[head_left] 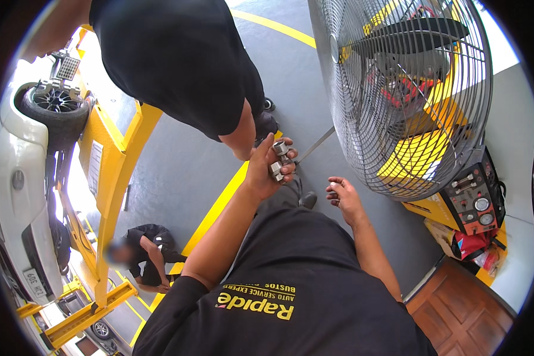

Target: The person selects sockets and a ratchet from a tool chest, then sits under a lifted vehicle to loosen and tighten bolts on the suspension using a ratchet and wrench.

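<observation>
My left hand (pixel 266 172) is raised in front of my body, its fingers curled around shiny metal sockets. One socket (pixel 280 148) sticks up near the fingertips, and another silver piece (pixel 276 171) shows lower in the palm. Part of what I hold is covered by the fingers. Out to the right, my right hand (pixel 345 199) hangs in the air with loosely bent fingers, holding nothing that I can see. Its fingertips look dark. The nearest thing to it is a large wire-cage floor fan (pixel 397 95).
A co-worker in black (pixel 178 65) stands close ahead on the left; another person (pixel 151 249) crouches farther left. A white car (pixel 24 166) sits beside a yellow lift frame (pixel 110 160). On the right are a gauge panel (pixel 473 199) and a brown door (pixel 463 302).
</observation>
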Action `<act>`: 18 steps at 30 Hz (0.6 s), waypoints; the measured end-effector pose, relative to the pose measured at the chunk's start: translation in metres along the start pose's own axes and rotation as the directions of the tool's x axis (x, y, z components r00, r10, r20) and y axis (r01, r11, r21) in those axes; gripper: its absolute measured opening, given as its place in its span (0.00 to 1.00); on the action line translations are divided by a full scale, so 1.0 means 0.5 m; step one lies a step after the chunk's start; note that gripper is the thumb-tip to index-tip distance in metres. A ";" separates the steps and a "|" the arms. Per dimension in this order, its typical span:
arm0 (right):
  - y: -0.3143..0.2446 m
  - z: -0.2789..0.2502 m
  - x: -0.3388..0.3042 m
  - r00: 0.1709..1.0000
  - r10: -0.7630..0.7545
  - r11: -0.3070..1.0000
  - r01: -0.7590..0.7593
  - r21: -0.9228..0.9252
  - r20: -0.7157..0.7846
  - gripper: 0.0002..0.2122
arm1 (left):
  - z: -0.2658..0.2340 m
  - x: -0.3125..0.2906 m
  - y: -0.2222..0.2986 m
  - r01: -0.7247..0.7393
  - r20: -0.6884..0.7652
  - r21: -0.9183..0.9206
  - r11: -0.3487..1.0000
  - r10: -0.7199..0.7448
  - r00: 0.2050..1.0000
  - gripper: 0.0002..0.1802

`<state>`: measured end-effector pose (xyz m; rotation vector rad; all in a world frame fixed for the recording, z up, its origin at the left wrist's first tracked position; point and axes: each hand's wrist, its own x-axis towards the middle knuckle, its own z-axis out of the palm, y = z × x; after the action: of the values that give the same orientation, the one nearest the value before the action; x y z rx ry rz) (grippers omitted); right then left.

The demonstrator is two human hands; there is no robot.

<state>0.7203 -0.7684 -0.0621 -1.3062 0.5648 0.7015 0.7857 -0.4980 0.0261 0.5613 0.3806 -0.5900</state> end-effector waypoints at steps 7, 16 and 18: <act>0.015 -0.011 0.007 1.000 0.012 0.999 -0.011 0.040 -0.010 0.16 | 0.008 0.013 0.000 0.053 -0.012 -0.072 0.996 -0.054 0.998 0.25; 0.031 -0.013 0.008 1.000 0.022 0.999 -0.023 0.042 0.006 0.16 | -0.004 0.049 -0.033 0.064 -0.064 -0.171 0.983 -0.076 0.995 0.25; 0.044 -0.027 0.016 1.000 -0.005 1.000 0.005 -0.012 -0.026 0.16 | -0.003 0.060 -0.041 0.036 -0.094 -0.205 0.978 -0.056 0.994 0.24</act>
<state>0.7098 -0.7780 -0.0850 -1.3288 0.5796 0.6853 0.7958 -0.5237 0.0027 0.3874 0.5429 -0.5613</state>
